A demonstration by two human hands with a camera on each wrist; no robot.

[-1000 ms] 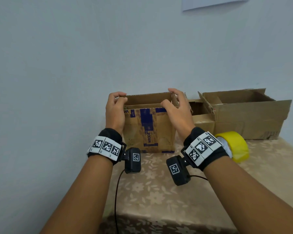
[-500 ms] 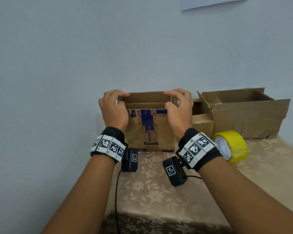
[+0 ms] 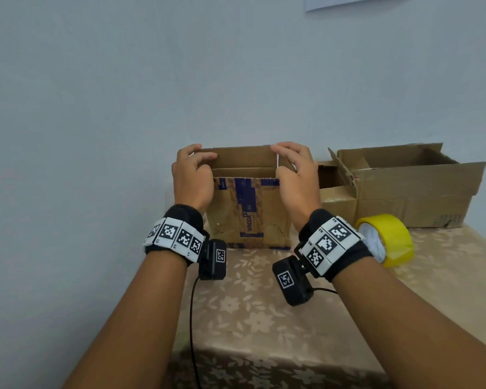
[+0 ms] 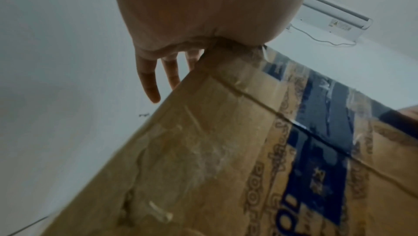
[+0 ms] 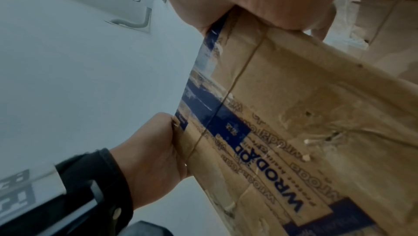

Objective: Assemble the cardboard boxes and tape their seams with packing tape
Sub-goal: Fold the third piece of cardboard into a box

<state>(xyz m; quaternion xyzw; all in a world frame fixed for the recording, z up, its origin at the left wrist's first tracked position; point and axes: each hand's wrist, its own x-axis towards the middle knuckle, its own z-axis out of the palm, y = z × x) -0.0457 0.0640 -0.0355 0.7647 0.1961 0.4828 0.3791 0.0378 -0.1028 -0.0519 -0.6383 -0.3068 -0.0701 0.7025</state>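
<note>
1. A brown cardboard box with blue print (image 3: pixel 247 211) stands open on a table with a tan flowered cloth (image 3: pixel 264 313).
2. The left hand (image 3: pixel 191 178) grips its top left corner.
3. The right hand (image 3: pixel 296 175) grips its top right corner.
4. A yellow roll of packing tape (image 3: pixel 387 240) stands near a bigger plain brown open box (image 3: pixel 410 189).

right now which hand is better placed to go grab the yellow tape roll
Right. The yellow tape roll lies just beside the right hand, while the left hand grips the printed box at its far corner.
</note>
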